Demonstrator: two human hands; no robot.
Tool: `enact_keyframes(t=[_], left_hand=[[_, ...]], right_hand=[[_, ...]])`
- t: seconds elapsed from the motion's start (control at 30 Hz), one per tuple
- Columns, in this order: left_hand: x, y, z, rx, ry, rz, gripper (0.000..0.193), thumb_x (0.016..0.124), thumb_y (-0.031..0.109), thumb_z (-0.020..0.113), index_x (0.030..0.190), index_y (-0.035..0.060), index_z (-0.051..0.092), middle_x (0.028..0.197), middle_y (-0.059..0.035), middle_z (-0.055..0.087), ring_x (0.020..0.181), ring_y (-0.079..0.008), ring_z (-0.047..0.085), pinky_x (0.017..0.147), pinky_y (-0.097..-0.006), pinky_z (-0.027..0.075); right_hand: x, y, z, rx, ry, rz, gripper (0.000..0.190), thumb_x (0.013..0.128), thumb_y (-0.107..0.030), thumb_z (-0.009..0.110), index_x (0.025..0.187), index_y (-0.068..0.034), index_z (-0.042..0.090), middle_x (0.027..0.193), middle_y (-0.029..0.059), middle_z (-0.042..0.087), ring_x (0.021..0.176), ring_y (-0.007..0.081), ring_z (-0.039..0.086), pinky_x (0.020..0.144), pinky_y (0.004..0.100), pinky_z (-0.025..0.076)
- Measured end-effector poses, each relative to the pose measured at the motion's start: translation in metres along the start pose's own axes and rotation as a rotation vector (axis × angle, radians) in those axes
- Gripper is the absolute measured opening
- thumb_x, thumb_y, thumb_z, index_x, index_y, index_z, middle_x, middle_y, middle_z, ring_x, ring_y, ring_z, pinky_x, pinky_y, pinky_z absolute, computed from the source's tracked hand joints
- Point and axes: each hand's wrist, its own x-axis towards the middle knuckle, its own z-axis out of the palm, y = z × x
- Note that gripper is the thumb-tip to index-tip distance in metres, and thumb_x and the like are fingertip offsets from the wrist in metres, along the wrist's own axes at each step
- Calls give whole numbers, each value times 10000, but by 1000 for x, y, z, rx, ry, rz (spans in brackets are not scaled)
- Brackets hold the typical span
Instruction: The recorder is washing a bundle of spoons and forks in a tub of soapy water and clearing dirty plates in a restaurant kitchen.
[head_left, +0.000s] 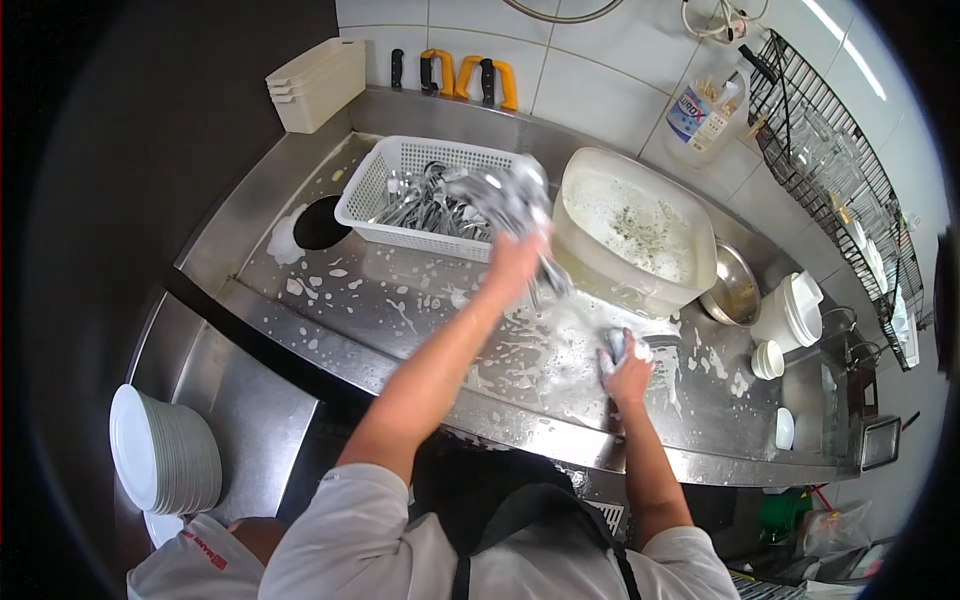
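Note:
My left hand (517, 255) grips a bunch of metal cutlery (510, 196), blurred by motion, over the right end of a white perforated plastic basket (360, 191). Inside that basket lies a heap of spoons and other cutlery (431, 202). Lower right, my right hand (628, 375) holds a foamy scrubbing pad (616, 343) close to the wet steel counter (450, 337). Suds spread over the metal around it. Just beyond stands a translucent plastic tub (637, 281) of foamy water with dark bits floating in it.
A round hole (324, 223) opens in the counter left of the basket. Right of the tub are a steel bowl (731, 285), a white bucket (784, 315) and small white cups (768, 360). Stacked plates (165, 454) stand lower left, near another person's sleeve (195, 559). A wire rack (832, 165) hangs at right.

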Motion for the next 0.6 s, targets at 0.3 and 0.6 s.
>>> enact_keyframes(t=[0.3,0.6], left_hand=[[201,-5,-184,1466,393,-148,336,869,273,522,999,20,701,1044,-193,678,1028,-357,638,878,-403,500],[225,-17,-248,1679,7,-273,452,832,239,553,1175,-52,598,1172,-257,610,1095,-335,608,936,-392,474]], right_hand=[[-6,-7,-3,199,-141,119,645,849,-394,624,1402,-135,416,1269,219,557,1206,400,483,1075,547,242],[-8,-14,2,191,-50,51,632,842,-382,629,1393,-148,425,1302,207,525,1253,406,421,1082,541,227]])
